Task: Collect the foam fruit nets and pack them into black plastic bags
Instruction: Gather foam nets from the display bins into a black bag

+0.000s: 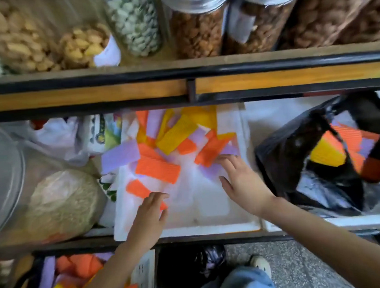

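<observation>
Nut jars (134,22) sit above a white tray (192,231) of foam nets (156,169). Left hand (149,214) and right hand (240,180) touch them, fingers spread, to gather; black bag (284,158) waits open beside.

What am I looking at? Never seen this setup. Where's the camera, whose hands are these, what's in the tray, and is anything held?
There is no robot here. A person works with bare hands, and the single picture comes from a wide-angle camera worn on the head, looking down. The left hand and right hand both reach into a white tray with fingers spread. The tray holds loose foam nets in orange, yellow and purple. The left fingers rest on an orange net at the near edge of the pile. The right fingertips touch nets at the pile's right side. Neither hand grips anything. Right of the tray, a black bag lies open with nets already inside. Jars of nuts and seeds stand on the shelf above. The picture is somewhat blurred.
</observation>
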The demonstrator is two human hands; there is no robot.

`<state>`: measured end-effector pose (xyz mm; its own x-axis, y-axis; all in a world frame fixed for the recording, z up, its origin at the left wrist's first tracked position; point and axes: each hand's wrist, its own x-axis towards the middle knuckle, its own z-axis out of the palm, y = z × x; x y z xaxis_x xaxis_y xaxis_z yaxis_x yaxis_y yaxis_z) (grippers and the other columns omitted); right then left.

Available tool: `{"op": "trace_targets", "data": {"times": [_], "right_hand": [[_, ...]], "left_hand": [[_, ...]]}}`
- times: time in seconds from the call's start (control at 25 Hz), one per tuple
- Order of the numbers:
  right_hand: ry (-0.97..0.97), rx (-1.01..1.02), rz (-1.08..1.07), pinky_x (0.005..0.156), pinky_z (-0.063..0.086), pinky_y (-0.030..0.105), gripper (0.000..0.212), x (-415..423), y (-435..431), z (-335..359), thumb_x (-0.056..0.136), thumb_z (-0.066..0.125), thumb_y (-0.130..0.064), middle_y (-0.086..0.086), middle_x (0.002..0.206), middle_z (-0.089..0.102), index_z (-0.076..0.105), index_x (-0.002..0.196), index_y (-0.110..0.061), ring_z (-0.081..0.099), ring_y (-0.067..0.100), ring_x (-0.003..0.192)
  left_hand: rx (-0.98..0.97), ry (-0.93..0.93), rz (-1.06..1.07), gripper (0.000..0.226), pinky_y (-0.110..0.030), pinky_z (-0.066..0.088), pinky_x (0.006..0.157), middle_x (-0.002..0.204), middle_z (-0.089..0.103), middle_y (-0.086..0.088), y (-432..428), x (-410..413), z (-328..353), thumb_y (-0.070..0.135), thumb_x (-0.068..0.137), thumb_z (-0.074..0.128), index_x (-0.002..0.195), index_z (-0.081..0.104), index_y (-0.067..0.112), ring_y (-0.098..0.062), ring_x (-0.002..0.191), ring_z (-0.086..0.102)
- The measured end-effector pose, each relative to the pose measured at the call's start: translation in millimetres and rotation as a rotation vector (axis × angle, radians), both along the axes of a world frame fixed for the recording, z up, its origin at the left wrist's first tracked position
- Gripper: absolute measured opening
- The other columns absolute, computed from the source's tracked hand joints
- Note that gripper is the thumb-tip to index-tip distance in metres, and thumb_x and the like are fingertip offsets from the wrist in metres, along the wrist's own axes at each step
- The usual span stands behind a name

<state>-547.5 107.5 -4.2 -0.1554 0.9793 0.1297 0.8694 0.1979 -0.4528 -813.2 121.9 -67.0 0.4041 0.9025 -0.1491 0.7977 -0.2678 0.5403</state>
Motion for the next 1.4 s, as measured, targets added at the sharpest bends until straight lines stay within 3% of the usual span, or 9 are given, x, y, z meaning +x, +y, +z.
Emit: {"op": "trace_targets", "data": {"times": [0.2, 0.36, 0.48, 0.68, 0.8, 0.88, 1.16, 1.28, 1.4], "right_hand": [[-0.226, -0.424, -0.102, 0.115, 0.008, 0.034, 0.082, -12.8, 53.2, -83.8, 0.089, 0.060, -0.031, 0.014, 0.155, 0.013, 0.010, 0.149, -0.006, 0.013, 0.032, 0.143], [-0.420, -0.505, -0.097, 0.116, 0.009, 0.040, 0.104, -11.6, 78.1, -110.4, 0.081, 0.069, -0.037, 0.008, 0.158, -0.002, -0.006, 0.150, -0.013, 0.002, 0.031, 0.145], [-0.380, -0.461, -0.156, 0.110, 0.022, 0.040, 0.095, -9.3, 89.0, -124.0, 0.078, 0.073, -0.025, 0.010, 0.157, 0.013, 0.012, 0.150, -0.012, 0.016, 0.032, 0.141], [-0.305, -0.234, -0.212, 0.085, 0.040, 0.042, 0.048, -5.9, 99.4, -119.0, 0.081, 0.064, -0.018, 0.011, 0.128, 0.057, 0.055, 0.127, -0.011, 0.046, 0.036, 0.116], [-0.207, -0.196, -0.262, 0.078, 0.048, 0.040, 0.037, -10.8, 90.0, -101.9, 0.086, 0.058, -0.031, 0.008, 0.115, 0.065, 0.060, 0.120, -0.017, 0.057, 0.033, 0.105], [-0.107, -0.197, -0.278, 0.076, 0.052, 0.039, 0.038, -19.6, 75.5, -85.7, 0.088, 0.053, -0.043, 0.007, 0.110, 0.067, 0.061, 0.117, -0.021, 0.062, 0.031, 0.099], [0.244, -0.334, -0.338, 0.060, 0.023, 0.029, 0.021, -70.0, 26.6, -43.6, 0.091, 0.058, -0.029, 0.009, 0.080, 0.055, 0.044, 0.087, -0.014, 0.054, 0.030, 0.076], [0.399, -0.442, -0.334, 0.070, 0.027, 0.022, 0.029, -84.9, 18.7, -45.0, 0.092, 0.057, -0.025, 0.011, 0.099, 0.054, 0.050, 0.109, -0.003, 0.054, 0.030, 0.095], [0.561, -0.551, -0.254, 0.083, 0.027, 0.005, 0.055, -93.3, 12.6, -34.4, 0.089, 0.054, -0.036, 0.000, 0.125, 0.046, 0.039, 0.135, -0.009, 0.044, 0.011, 0.117]], "left_hand": [[-0.048, 0.124, 0.002, 0.043, -0.033, 0.029, 0.106, 0.143, 0.039, -0.003, 20.6, -33.3, -31.8, 0.011, 0.094, 0.050, 0.136, 0.043, 0.013, -0.020, 0.134, 0.034], [-0.119, 0.250, -0.029, 0.054, -0.035, 0.022, 0.111, 0.154, 0.025, -0.005, 50.4, -39.7, -52.2, 0.014, 0.093, 0.054, 0.143, 0.034, 0.015, -0.023, 0.143, 0.019], [-0.146, 0.344, -0.090, 0.055, -0.036, 0.025, 0.111, 0.151, 0.030, -0.004, 65.8, -49.1, -63.7, 0.015, 0.090, 0.059, 0.140, 0.039, 0.018, -0.022, 0.140, 0.024], [0.057, 0.473, -0.142, 0.027, -0.040, 0.028, 0.100, 0.124, 0.054, -0.002, 75.5, -42.1, -64.8, 0.026, 0.090, 0.058, 0.115, 0.059, 0.014, -0.029, 0.119, 0.042], [0.208, 0.305, -0.056, 0.013, -0.041, 0.038, 0.075, 0.087, 0.065, -0.006, 71.6, -38.6, -58.9, 0.021, 0.087, 0.063, 0.090, 0.062, 0.009, -0.032, 0.086, 0.057], [0.126, 0.128, 0.117, 0.013, -0.034, 0.033, 0.063, 0.081, 0.063, 0.000, 67.2, -31.5, -46.2, 0.022, 0.093, 0.055, 0.092, 0.056, 0.009, -0.025, 0.073, 0.057], [-0.261, -0.293, 0.440, 0.014, -0.029, 0.037, 0.063, 0.089, 0.059, 0.000, 34.7, 20.2, -21.0, 0.025, 0.098, 0.046, 0.100, 0.043, 0.011, -0.022, 0.079, 0.060], [-0.432, -0.564, 0.442, 0.014, -0.025, 0.040, 0.073, 0.090, 0.059, 0.000, 15.5, 37.6, -11.6, 0.026, 0.097, 0.048, 0.100, 0.042, 0.014, -0.007, 0.079, 0.058], [-0.596, -0.784, 0.352, 0.040, -0.010, 0.039, 0.078, 0.096, 0.060, 0.008, 8.1, 35.5, 6.3, 0.042, 0.088, 0.048, 0.122, 0.045, 0.022, 0.014, 0.084, 0.053]]}}
